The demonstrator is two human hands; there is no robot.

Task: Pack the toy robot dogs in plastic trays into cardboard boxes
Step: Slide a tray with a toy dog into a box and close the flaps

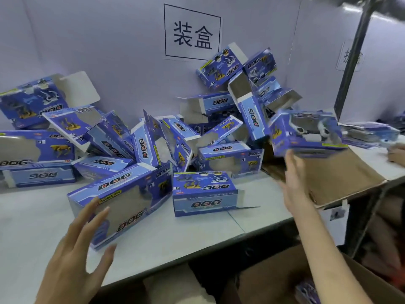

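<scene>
Lowest right, under the table (pixel 32 216) edge: a brown carton (pixel 274 279), cut off by the frame, something blue inside, too dark to make out.

Nearest, the left hand (pixel 74 255), wrist cut off at the bottom, fingers straight and spread wide, gripping nothing. Fingertips overlapping the window of the near box (pixel 122 200); contact impossible to judge. Only grey through that window, contents unclear.

Just right of it, the middle box (pixel 203 196) lying flat on the table, a loose flap at its right end.

Further out, the right hand (pixel 293 172), arm stretched, fingers straight and released. Tips at the lower edge of a blurred box (pixel 306 132) raised off the table above a flat brown sheet (pixel 341 178); touching or just apart, cannot tell. In its window a white dog (pixel 315 130), smeared by motion; tray not to be made out.

Behind, a jumbled pile (pixel 153 141) of blue boxes, many open-ended, against the wall.

At the far right edge, part of another hand (pixel 397 155), mostly cut off.

On the wall, a sign (pixel 192 32); right of it, a dark pole (pixel 355 55).
</scene>
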